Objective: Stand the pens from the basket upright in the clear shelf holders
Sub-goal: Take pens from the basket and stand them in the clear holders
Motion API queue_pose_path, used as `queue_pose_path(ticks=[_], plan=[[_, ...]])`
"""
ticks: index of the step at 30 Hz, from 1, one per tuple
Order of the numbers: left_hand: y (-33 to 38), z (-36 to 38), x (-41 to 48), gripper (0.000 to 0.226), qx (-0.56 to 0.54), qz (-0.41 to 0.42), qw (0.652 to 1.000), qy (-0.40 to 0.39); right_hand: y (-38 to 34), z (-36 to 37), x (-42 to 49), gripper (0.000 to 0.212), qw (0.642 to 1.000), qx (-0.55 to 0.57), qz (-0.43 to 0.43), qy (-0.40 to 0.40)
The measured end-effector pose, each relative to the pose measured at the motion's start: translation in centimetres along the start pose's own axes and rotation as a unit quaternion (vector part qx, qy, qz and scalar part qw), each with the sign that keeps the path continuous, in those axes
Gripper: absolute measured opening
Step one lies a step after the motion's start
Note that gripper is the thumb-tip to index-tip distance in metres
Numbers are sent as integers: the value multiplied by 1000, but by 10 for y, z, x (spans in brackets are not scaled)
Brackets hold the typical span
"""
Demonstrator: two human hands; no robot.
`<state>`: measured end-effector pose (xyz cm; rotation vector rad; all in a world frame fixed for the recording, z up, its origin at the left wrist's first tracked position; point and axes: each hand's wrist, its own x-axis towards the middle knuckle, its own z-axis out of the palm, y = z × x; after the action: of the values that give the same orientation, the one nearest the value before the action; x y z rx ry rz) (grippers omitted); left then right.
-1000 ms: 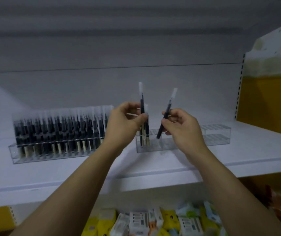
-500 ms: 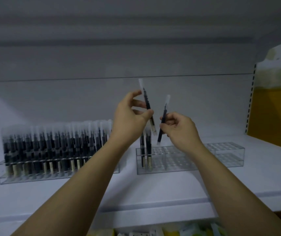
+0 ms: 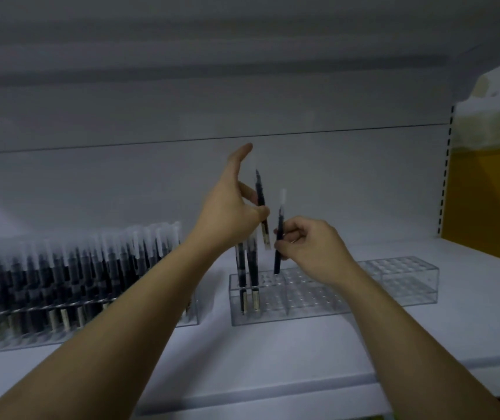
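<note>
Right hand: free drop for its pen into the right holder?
Likely yes. The right hand pinches a pen just above open holes in the right holder, right of the two standing pens; the left hand and its raised pen sit higher.

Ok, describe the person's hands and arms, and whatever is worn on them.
Nothing worn shows. The left hand and right hand have no gloves, rings or bands. The left forearm and right forearm are uncovered to the picture's edge: no sleeve, no watch. Dim light hides finer marks.

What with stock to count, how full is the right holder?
Nearly empty: two pens stand at the right holder's left end; the rest looks bare.
</note>
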<state>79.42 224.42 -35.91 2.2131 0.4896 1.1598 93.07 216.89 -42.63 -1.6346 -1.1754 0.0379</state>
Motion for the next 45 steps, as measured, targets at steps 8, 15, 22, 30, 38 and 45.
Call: queue_pose_path(ticks=[8,15,22,30,38,45], plan=[[1,6,8,79,123,-43,987,-93,3,4,-13,31,998,-56,-25,-9],[-10,16,10,34,91,-102,987,-84,5,6,-14,24,997,-70,-27,-8],[-9,10,11,27,78,-121,985,-99,7,6,-14,24,997,-64,-31,-14],[-8,6,10,25,96,-121,981,-116,7,6,-15,23,997,-62,-34,-14],[-7,10,12,24,148,-143,966,-158,5,6,-16,21,997,-64,-28,-13],[-9,-2,13,31,116,-118,971,-173,6,6,-16,21,997,-67,-31,-9]])
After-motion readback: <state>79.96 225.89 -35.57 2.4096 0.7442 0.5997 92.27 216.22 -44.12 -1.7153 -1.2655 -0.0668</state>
